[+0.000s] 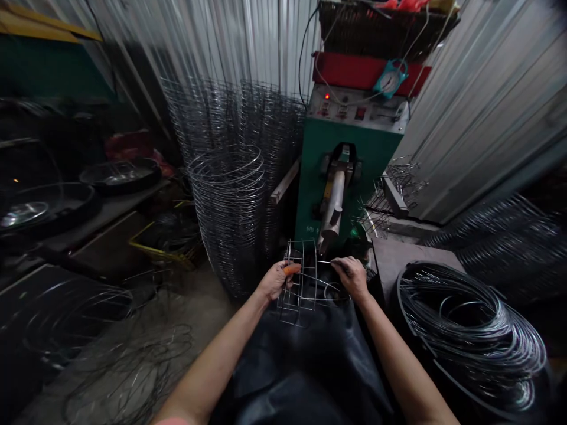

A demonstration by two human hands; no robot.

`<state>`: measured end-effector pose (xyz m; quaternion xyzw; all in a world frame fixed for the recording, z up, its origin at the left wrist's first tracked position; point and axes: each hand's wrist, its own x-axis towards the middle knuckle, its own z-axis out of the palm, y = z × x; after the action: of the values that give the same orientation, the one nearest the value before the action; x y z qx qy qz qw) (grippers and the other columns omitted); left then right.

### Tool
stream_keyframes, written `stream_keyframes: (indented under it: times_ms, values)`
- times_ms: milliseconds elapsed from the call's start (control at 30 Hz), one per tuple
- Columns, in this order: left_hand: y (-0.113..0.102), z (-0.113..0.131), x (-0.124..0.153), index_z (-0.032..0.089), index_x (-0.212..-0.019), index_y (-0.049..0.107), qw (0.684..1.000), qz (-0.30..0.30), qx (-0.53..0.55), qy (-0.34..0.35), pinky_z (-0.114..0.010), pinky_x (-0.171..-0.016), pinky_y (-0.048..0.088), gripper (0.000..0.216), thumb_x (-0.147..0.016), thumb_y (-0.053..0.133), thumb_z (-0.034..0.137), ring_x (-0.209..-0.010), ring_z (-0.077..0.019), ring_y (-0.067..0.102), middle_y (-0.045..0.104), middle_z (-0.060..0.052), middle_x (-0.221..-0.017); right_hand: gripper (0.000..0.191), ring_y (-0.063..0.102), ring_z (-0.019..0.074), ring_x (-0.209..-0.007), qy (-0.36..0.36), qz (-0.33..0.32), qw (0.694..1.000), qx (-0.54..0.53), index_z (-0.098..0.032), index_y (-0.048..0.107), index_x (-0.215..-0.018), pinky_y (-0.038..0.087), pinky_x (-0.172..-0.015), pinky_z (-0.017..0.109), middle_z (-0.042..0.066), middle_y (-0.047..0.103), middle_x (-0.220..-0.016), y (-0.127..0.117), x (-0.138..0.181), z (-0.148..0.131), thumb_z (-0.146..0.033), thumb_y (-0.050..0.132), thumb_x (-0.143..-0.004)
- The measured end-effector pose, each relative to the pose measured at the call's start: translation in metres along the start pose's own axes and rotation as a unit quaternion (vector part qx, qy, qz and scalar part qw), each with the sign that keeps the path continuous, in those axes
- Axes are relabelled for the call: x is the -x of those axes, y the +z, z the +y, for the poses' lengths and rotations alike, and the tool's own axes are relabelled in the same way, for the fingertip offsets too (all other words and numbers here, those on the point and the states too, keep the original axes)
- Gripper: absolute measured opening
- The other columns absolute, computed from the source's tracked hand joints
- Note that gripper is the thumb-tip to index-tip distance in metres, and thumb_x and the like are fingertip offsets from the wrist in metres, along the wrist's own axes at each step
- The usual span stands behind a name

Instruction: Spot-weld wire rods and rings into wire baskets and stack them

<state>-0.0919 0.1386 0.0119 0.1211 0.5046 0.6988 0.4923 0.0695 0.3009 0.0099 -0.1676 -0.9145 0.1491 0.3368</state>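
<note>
My left hand grips the side of a small wire frame, built from bent rings and cross wires. An orange cover shows on one of its fingers. My right hand is closed with a pinch on a short straight wire, whose end points left toward the frame. Both hands are low in front of a green welding machine, just below its metal arm. The frame rests over a dark apron on my lap. What lies behind my right fingers is hidden.
Tall stacks of wire rings stand left of the machine. At the right, a round black container holds coiled wire rings. A yellow-rimmed crate and loose wire lie on the left. A blue clock hangs on the machine.
</note>
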Motion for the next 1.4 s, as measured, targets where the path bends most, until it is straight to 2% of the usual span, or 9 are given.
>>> stream_keyframes:
  times_ms: [267, 433, 633, 867, 1400]
  values:
    - [0.007, -0.003, -0.014, 0.014, -0.064, 0.054, 1.000, 0.005, 0.018, -0.001, -0.017, -0.037, 0.021, 0.037, -0.044, 0.080, 0.030, -0.041, -0.0013, 0.031, 0.050, 0.005, -0.056, 0.026, 0.057, 0.0184, -0.076, 0.012, -0.013, 1.000, -0.010, -0.023, 0.065, -0.086, 0.036, -0.066, 0.032, 0.003, 0.069, -0.083, 0.003, -0.006, 0.010, -0.039, 0.045, -0.089]
    - [0.008, -0.003, -0.019, 0.014, -0.066, 0.054, 1.000, 0.012, 0.018, 0.002, -0.017, -0.037, 0.021, 0.038, -0.044, 0.080, 0.031, -0.041, -0.0010, 0.031, 0.053, 0.003, -0.059, 0.024, 0.057, 0.0186, -0.076, 0.017, -0.029, 0.999, 0.003, -0.023, 0.065, -0.087, 0.035, -0.066, 0.032, 0.003, 0.069, -0.084, 0.001, -0.008, 0.012, -0.037, 0.046, -0.089]
    - [0.009, -0.003, -0.020, 0.013, -0.065, 0.054, 1.000, 0.013, 0.024, -0.003, -0.016, -0.037, 0.020, 0.039, -0.044, 0.081, 0.031, -0.041, -0.0008, 0.031, 0.054, 0.003, -0.059, 0.025, 0.056, 0.0186, -0.075, 0.019, 0.008, 1.000, 0.011, -0.022, 0.065, -0.087, 0.036, -0.067, 0.032, 0.003, 0.069, -0.084, 0.001, -0.009, 0.011, -0.037, 0.045, -0.089]
    - [0.013, -0.005, -0.021, 0.014, -0.061, 0.051, 1.000, 0.020, 0.021, 0.003, -0.017, -0.037, 0.020, 0.036, -0.045, 0.080, 0.030, -0.041, -0.0014, 0.031, 0.050, 0.004, -0.054, 0.023, 0.056, 0.0185, -0.077, 0.016, -0.018, 0.999, 0.036, -0.023, 0.065, -0.089, 0.034, -0.067, 0.032, 0.003, 0.069, -0.085, 0.007, -0.008, 0.015, -0.036, 0.046, -0.089]
    - [0.013, -0.007, -0.029, 0.014, -0.064, 0.054, 0.999, 0.028, 0.029, -0.007, -0.017, -0.038, 0.021, 0.035, -0.044, 0.079, 0.028, -0.041, -0.0017, 0.032, 0.050, 0.004, -0.055, 0.024, 0.056, 0.0191, -0.077, 0.016, -0.014, 0.999, 0.041, -0.023, 0.065, -0.088, 0.035, -0.068, 0.032, 0.004, 0.069, -0.085, 0.012, -0.008, 0.024, -0.035, 0.045, -0.089]
